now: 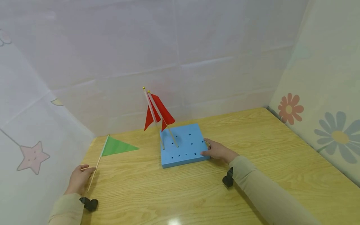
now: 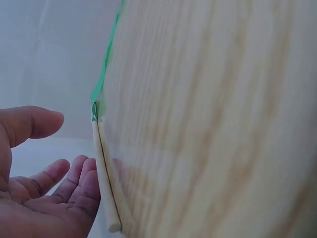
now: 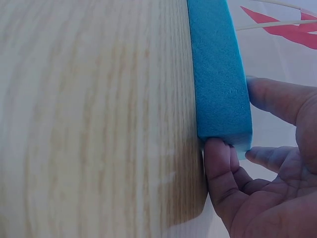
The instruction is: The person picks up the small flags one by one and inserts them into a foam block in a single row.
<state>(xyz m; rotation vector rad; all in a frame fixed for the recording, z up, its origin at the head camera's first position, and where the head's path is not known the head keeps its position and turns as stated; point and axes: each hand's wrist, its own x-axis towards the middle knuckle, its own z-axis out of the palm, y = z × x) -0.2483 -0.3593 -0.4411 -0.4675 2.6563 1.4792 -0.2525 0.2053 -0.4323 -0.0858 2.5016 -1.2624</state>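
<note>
A green triangular flag [image 1: 116,147] on a thin wooden stick lies on the table at the left. Beside its lower stick is my left hand [image 1: 78,178]; in the left wrist view the thumb stands apart from the stick [image 2: 105,183] and the fingertips are right at it. A blue foam board [image 1: 184,150] with several small holes sits near the middle. My right hand [image 1: 217,150] grips its right edge, thumb on the top face and fingers at the side [image 3: 220,163]. Two red flags [image 1: 162,109] with gold-tipped sticks stand tilted left in the board.
The wood-grain table [image 1: 146,193] reaches back to a pale wall cloth [image 1: 225,84]. Side cloths carry a printed star [image 1: 33,157] on the left and flowers [image 1: 339,137] on the right. A black wrist camera [image 1: 228,178] sits at each sleeve.
</note>
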